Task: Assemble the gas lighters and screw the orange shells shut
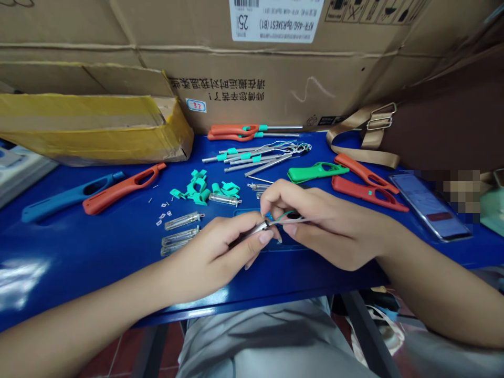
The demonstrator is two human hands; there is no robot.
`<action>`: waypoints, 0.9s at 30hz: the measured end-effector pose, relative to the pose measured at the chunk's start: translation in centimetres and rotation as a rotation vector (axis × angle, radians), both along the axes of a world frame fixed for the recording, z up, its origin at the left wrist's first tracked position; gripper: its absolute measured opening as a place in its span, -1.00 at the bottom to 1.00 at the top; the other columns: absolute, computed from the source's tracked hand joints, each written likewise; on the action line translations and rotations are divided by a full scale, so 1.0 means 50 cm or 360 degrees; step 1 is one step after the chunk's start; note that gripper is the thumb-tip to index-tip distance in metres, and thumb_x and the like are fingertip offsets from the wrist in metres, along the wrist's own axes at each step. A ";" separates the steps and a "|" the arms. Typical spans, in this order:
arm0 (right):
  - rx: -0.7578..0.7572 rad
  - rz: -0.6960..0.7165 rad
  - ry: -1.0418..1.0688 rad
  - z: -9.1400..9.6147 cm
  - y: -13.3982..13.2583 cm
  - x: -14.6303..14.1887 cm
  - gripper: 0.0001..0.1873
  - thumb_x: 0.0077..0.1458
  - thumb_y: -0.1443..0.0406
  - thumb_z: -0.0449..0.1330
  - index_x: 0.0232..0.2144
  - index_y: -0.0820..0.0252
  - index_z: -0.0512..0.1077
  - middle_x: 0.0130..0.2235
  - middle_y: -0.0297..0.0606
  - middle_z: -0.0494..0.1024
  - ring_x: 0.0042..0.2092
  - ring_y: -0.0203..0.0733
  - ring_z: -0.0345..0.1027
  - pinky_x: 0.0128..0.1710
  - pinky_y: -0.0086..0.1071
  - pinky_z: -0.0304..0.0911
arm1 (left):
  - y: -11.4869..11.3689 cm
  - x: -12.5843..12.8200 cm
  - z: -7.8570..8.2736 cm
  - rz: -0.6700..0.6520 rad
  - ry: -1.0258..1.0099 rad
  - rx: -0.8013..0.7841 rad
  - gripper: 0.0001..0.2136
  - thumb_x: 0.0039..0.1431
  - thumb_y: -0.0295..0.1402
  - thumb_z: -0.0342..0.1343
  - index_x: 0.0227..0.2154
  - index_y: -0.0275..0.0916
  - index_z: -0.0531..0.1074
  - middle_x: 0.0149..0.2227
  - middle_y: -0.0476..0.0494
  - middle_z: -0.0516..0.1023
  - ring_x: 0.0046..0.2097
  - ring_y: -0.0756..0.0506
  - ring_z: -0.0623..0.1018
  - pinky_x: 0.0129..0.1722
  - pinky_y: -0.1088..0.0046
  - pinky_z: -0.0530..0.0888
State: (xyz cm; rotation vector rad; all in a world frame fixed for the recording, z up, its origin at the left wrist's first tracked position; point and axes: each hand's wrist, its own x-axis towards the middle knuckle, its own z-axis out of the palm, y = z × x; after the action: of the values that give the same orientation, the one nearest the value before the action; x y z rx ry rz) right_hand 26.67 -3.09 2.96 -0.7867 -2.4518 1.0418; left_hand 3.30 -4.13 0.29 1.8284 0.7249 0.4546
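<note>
My left hand [224, 247] pinches a thin metal lighter tube [258, 228] over the front of the blue table [98, 247]. My right hand [326, 226] meets it from the right, its fingers closed on the tube's wire end with a small teal clip [292, 214]. Both hands touch at the fingertips. Just behind them lie teal plastic clips [199, 189] and clear gas cartridges [183, 220]. A bundle of metal tubes with wires [260, 157] lies further back.
Lighter shells lie around: blue [66, 197] and orange [126, 186] at left, green [315, 171] and red [368, 191] at right, orange assembled ones [236, 131] at the back. A phone [431, 205] lies right. Cardboard boxes [275, 68] wall the rear; a brown bag [444, 126] stands right.
</note>
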 end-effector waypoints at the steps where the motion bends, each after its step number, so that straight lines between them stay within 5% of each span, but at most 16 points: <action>1: 0.0006 0.0003 -0.0025 -0.002 0.001 -0.001 -0.82 0.34 0.32 0.01 -0.02 0.15 0.23 -0.23 -0.33 0.43 -0.30 -0.29 0.31 -0.29 -0.37 0.19 | 0.000 0.000 -0.001 0.0004 -0.0008 -0.0016 -0.70 0.48 -0.19 -0.08 -0.33 -0.23 0.37 -0.50 0.08 0.34 -0.46 0.07 0.33 -0.45 0.57 0.30; 7: -0.0028 -0.0082 -0.0035 -0.003 -0.001 -0.001 -0.61 0.12 0.48 0.10 -0.02 0.09 0.19 -0.18 -0.33 0.43 -0.21 -0.25 0.35 -0.23 -0.36 0.25 | -0.004 -0.001 -0.008 0.0047 -0.0112 -0.0241 -0.75 0.50 -0.16 -0.13 -0.05 -0.16 0.37 -0.51 0.11 0.39 -0.56 0.12 0.25 -0.58 0.65 0.22; 10: -0.0165 -0.0207 0.0017 0.001 0.000 0.000 -0.56 0.08 0.53 0.12 -0.03 0.08 0.23 -0.13 -0.30 0.43 -0.12 -0.22 0.37 -0.18 -0.36 0.30 | -0.005 0.000 -0.009 0.0107 -0.0178 -0.0384 -0.77 0.48 -0.13 -0.10 -0.09 -0.14 0.35 -0.53 0.13 0.38 -0.61 0.14 0.20 -0.65 0.67 0.16; 18: -0.1019 -0.0191 0.0438 -0.022 0.045 0.008 -0.74 0.13 0.40 0.28 -0.09 0.23 0.44 -0.15 -0.30 0.55 -0.16 -0.35 0.45 -0.18 -0.45 0.38 | -0.002 0.008 0.004 0.0302 -0.0310 -0.0585 -0.75 0.44 -0.15 -0.02 -0.29 -0.20 0.32 -0.49 0.10 0.41 -0.62 0.15 0.27 -0.69 0.71 0.19; 27: -0.1053 -0.0520 0.0548 -0.031 0.065 0.014 -0.70 -0.09 0.26 0.49 -0.29 0.27 0.58 -0.34 -0.32 0.62 -0.37 -0.36 0.49 -0.30 -0.44 0.46 | 0.008 0.005 0.005 0.0520 -0.0467 -0.0604 -0.71 0.37 -0.10 0.10 -0.36 -0.22 0.36 -0.55 0.12 0.39 -0.70 0.16 0.24 -0.77 0.74 0.17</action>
State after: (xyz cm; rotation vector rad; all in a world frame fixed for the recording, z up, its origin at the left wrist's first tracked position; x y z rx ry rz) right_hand 27.37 0.14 1.40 -1.0461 -1.6185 1.7048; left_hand 3.56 -3.73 0.55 1.2605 0.8427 0.7274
